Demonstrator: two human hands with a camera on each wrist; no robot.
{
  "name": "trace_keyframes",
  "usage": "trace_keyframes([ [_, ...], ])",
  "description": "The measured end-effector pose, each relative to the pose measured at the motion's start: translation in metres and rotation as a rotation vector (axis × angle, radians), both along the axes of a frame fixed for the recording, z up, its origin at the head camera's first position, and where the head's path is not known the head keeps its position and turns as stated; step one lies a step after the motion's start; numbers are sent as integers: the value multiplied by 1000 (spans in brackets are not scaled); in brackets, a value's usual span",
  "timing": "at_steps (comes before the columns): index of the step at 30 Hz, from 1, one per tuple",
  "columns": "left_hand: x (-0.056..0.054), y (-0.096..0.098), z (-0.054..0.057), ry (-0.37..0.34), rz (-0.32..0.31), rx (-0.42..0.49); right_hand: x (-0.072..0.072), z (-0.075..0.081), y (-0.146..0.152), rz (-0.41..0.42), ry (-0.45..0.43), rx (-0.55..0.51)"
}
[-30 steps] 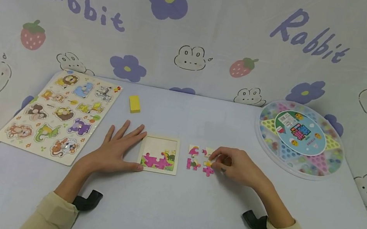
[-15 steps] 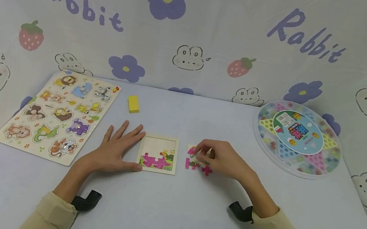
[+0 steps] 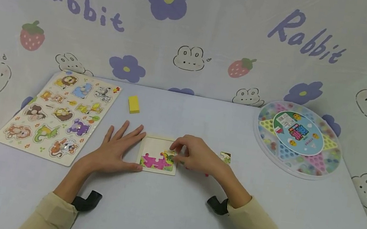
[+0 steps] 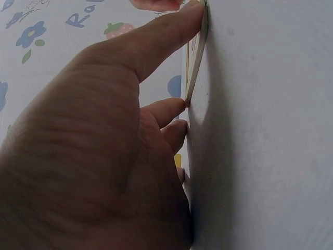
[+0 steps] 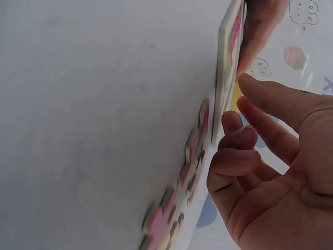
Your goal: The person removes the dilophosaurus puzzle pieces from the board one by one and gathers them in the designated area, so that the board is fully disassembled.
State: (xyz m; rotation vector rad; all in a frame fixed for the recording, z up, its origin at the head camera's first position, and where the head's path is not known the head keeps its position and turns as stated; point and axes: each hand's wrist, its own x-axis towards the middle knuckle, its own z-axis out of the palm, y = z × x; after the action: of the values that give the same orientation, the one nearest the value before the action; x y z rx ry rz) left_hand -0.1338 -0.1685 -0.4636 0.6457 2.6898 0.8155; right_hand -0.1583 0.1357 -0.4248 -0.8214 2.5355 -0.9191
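My left hand (image 3: 116, 152) lies with fingers spread on the table, its thumb and forefinger touching the left side of a small square puzzle tray (image 3: 173, 173). Pink and green pieces fill the tray's lower part; its upper part shows bare wood. Over the tray's right edge, my right hand (image 3: 195, 155) pinches a small puzzle piece between thumb and fingers, mostly hidden by them. Loose pink puzzle pieces (image 5: 158, 226) lie on the table beneath that hand, largely covered in the head view. Another puzzle piece (image 3: 225, 157) shows beyond the right wrist.
A yellow block (image 3: 133, 104) lies behind the tray. To the left is a board of animal pictures (image 3: 60, 113). A round clear-covered game box (image 3: 299, 140) stands at the back right. A printed cloth (image 3: 217, 25) hangs behind the table.
My right hand has moved left from the loose pieces to the tray's right edge, uncovering a piece at the right. My left hand has stayed at the tray.
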Motion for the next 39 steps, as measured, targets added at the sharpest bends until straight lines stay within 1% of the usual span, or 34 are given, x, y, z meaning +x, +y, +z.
trace_keyframes([
  [4, 0, 0, 0, -3, 0, -5, -1, -2, -8, -9, 18, 26],
  [8, 0, 0, 0, -10, 0, -14, -1, -1, -12, -16, 13, 58],
  [12, 0, 0, 0, -13, 0, -17, -3, 1, -15, -16, 4, 113],
  [19, 0, 0, 0, -10, -2, -17, -4, 5, -20, 16, -6, 165],
  [25, -1, 0, -1, -10, 2, -18, -6, 6, -21, 19, -48, 165],
  [31, -1, 0, -1, -11, 2, -19, -6, 6, -21, 12, -62, 156],
  [39, -1, 0, 0, -4, -4, -16, -6, 1, -20, -1, -73, 126],
])
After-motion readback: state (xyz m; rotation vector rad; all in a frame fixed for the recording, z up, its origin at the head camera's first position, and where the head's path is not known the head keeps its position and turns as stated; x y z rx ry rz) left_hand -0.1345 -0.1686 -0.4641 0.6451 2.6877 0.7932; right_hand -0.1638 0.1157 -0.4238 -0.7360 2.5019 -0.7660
